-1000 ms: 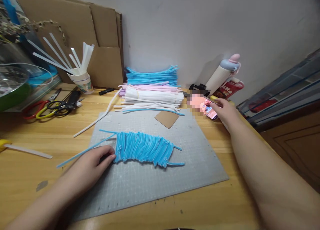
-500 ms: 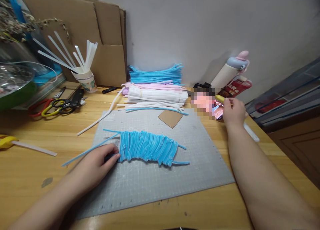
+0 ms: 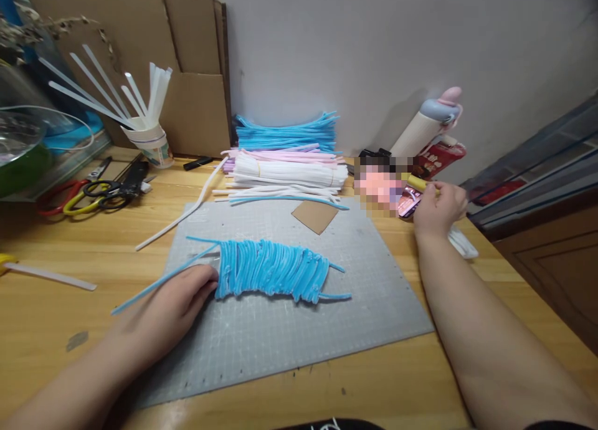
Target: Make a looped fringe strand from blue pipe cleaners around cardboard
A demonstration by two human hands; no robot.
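Observation:
A blue panel of closely wound pipe cleaners (image 3: pixel 273 271) lies on the grey cutting mat (image 3: pixel 280 339), with loose stems jutting from both ends. My left hand (image 3: pixel 194 293) is closed on the panel's lower left corner, fingertips partly hidden. Over at the right, my right hand (image 3: pixel 439 209) has its fingers curled round a yellow rod-like thing (image 3: pixel 413 181), whose exact kind I cannot make out. Just left of that hand is a phone (image 3: pixel 409 202) with a lit screen, partly blurred. Beyond the panel, a brown cardboard piece (image 3: pixel 316 217) rests on the mat.
Blue (image 3: pixel 287 134) and white pipe cleaner bundles (image 3: pixel 289 171) lie along the wall. At left are scissors (image 3: pixel 77 199), a paper cup (image 3: pixel 152 146) of glue sticks and a yellow glue gun (image 3: pixel 5 263). A white bottle (image 3: pixel 418 131) leans at the back right.
The view has shifted slightly, moving most things a little left and up. More of the yellow rod-like thing shows by my right hand. My left hand stays at the panel's corner.

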